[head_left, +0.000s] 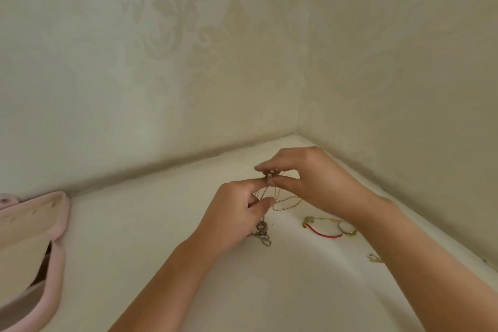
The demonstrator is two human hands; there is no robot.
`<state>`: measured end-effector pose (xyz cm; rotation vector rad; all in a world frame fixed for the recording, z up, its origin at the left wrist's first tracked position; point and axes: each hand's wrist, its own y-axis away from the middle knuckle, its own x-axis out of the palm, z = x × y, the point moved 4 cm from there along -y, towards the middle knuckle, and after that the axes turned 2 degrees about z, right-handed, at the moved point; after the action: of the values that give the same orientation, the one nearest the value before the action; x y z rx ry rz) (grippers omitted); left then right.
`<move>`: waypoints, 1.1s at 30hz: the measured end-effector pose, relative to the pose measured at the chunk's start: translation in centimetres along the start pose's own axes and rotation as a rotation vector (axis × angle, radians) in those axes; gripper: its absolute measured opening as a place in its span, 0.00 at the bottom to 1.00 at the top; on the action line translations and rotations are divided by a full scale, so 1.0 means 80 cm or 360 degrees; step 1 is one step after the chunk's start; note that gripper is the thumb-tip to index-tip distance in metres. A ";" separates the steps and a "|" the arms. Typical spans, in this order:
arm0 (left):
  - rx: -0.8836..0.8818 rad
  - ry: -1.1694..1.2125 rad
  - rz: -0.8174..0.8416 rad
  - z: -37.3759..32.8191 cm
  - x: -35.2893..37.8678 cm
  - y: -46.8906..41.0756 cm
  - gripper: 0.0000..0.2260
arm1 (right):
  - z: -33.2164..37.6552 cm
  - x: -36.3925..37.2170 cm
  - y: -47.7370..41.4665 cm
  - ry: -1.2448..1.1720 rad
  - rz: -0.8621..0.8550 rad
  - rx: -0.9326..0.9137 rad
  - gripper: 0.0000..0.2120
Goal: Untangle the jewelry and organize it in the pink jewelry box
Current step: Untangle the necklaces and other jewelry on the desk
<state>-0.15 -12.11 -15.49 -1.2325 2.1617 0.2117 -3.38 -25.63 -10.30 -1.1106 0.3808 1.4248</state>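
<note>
Head view: two hands pick at a knot of fine chains held just above the white surface (161, 237).

The tangled chains (266, 191) look light, limp and slippery, and thin enough to kink or snap if tugged. I judge the best hold is close beside the knot, easing strands apart rather than pulling. The left hand (237, 210), fingers curled, pinches a silver strand between thumb and forefinger, and the slack trails to a heap at six o'clock of the hands. The right hand (312, 183), at two o'clock of the left, pinches the top of the knot. A red cord bracelet (324, 234) lies at four o'clock. The pink jewelry box (59, 224), apparently open, sits well apart at nine.
</note>
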 end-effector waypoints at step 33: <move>-0.0177 0.0152 -0.0092 -0.004 -0.014 0.002 0.07 | -0.068 -0.077 0.035 -0.2685 -0.0611 0.0445 0.18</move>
<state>-0.05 -11.36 -14.58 -1.3917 2.2180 0.2566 -4.97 -34.12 -9.13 0.4386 -0.7803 1.4131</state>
